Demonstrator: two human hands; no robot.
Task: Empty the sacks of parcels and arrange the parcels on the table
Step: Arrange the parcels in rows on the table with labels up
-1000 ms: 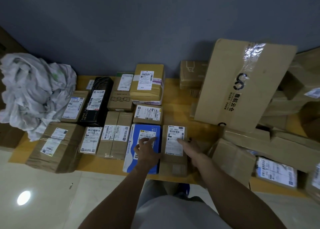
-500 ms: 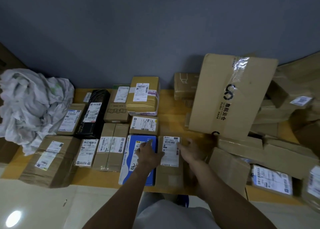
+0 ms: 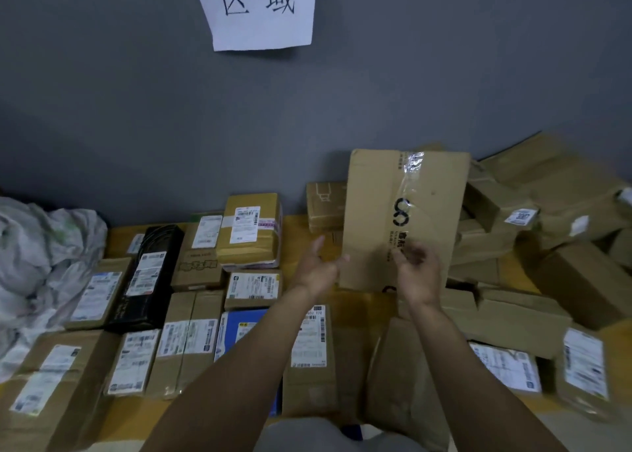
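Observation:
A large flat cardboard box with clear tape and a black logo stands upright at the middle of the yellow table. My left hand hovers open just left of its lower edge, fingers spread. In front of the box's lower part, my right hand has its fingers loosely curled and holds nothing. Below my arms lie a brown labelled parcel and a blue parcel, in rows with several other labelled parcels. A crumpled white sack sits at the far left.
A loose heap of brown boxes fills the table's right side, some tilted. A black parcel lies among the left rows. The grey wall behind carries a paper sign. Pale floor shows at the lower left.
Both hands left the brown labelled parcel and rose toward the large upright box. The camera tilted up, so the wall sign came into view.

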